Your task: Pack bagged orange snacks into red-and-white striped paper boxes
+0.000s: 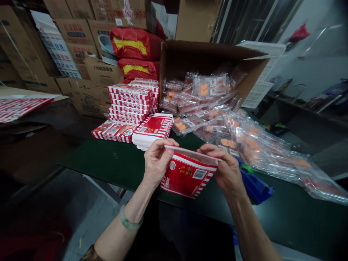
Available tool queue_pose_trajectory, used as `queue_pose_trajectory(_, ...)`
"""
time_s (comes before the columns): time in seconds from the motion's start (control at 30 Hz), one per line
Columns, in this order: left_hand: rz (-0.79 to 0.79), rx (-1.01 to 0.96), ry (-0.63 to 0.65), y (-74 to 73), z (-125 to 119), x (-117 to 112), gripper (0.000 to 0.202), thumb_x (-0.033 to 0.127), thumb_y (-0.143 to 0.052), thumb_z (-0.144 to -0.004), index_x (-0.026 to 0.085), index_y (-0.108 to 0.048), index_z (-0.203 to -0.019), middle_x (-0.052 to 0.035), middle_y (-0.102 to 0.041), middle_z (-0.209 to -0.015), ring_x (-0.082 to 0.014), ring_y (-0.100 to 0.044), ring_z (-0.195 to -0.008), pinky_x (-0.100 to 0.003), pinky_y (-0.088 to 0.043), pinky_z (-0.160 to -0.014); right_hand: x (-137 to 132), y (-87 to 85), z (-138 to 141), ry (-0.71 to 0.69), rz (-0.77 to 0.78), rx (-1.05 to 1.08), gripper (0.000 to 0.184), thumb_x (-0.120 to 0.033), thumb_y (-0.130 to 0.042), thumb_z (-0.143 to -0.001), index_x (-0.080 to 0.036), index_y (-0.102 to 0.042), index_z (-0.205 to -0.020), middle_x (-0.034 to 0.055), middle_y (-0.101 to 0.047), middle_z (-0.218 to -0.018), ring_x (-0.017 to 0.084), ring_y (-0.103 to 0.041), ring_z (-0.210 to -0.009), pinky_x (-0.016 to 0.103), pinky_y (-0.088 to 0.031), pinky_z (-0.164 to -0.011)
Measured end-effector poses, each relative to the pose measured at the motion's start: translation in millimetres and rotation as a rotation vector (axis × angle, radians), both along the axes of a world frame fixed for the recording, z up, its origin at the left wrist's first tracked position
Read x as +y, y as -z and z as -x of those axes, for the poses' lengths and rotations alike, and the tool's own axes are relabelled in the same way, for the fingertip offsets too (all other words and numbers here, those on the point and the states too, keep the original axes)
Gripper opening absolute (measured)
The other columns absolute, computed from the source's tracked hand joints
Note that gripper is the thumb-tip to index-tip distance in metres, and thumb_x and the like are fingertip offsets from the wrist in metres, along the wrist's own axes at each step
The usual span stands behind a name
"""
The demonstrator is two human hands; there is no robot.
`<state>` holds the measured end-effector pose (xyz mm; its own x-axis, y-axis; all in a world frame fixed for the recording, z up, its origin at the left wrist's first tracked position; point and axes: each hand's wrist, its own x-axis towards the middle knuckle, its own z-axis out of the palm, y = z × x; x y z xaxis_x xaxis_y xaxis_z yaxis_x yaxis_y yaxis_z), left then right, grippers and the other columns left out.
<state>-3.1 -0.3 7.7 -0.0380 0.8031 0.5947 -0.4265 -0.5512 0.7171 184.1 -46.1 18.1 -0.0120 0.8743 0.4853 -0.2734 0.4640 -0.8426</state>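
While both hands are raised just above the near edge of the green worktop, they hold a red-and-white striped box between them, its open top turned up and away from the camera. The left hand has its fingers closed on the box's left upper corner, where they pinch the edge of a clear plastic packet that lies across the box's mouth. The right hand grips the box's right upper corner, its fingers clamped over the same packet edge. A green bangle sits on the left wrist. Just beside the right hand, partly hidden behind it, lies a blue tape dispenser on the worktop. Beyond the hands, a pile of flat striped boxes rests near a taller stack of filled boxes. To the right, a big cardboard carton lies on its side, and clear packets with orange contents spill from it across the worktop. Red sacks and brown cartons are stacked behind.
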Motion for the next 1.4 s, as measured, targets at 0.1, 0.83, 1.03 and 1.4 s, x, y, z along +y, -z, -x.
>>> queue_pose_trajectory(0.1, -0.04, -0.005, -0.022, 1.7, 0.2, -1.9, 0.007, 0.017, -0.064, -0.079, 0.018, -0.059, -0.084, -0.0046, -0.067, -0.089, -0.0147, -0.063, -0.084, -0.027, -0.049, -0.077, -3.2, -0.9, -4.3, 0.03, -0.048, -0.149, 0.028, -0.035, -0.076, -0.067, -0.025, -0.069, -0.093, 0.0062, -0.061, -0.11, 0.023, -0.059, -0.102, 0.038, -0.05, -0.085)
queue_pose_trajectory(0.83, 0.031, 0.246, -0.013, -11.0, 9.6, -20.7, 0.017, 0.017, -0.07, -0.073, 0.018, -0.062, -0.088, -0.0044, -0.067, -0.088, -0.0136, -0.062, -0.079, -0.025, -0.049, -0.072, -30.3, -22.7, -4.5, 0.298, 0.088, -0.459, 0.015, -0.03, -0.068, -0.077, -0.022, -0.065, -0.089, 0.0003, -0.068, -0.08, 0.012, -0.063, -0.068, 0.021, -0.051, -0.06)
queue_pose_trajectory(1.03, 0.037, 0.168, -0.092, -13.7, 4.1, -23.2, 0.004, 0.021, -0.069, -0.075, 0.018, -0.067, -0.074, -0.0011, -0.063, -0.073, -0.0124, -0.057, -0.069, -0.025, -0.045, -0.067, -40.9, -25.4, 6.2, 0.449, 0.077, -0.517, 0.014, -0.032, -0.063, -0.082, -0.022, -0.065, -0.09, -0.0005, -0.066, -0.074, 0.011, -0.059, -0.06, 0.02, -0.047, -0.052)
queue_pose_trajectory(1.4, -0.162, 0.118, -0.006, -1.8, 9.3, -18.7, 0.011, 0.027, -0.062, -0.081, 0.019, -0.07, -0.081, -0.0061, -0.067, -0.082, -0.0162, -0.062, -0.075, -0.032, -0.048, -0.071, -36.8, 7.2, 13.9, 0.584, -0.379, -0.474, 0.024, -0.015, -0.053, -0.086, -0.028, -0.066, -0.101, 0.0027, -0.068, -0.092, 0.017, -0.063, -0.083, 0.033, -0.049, -0.072)
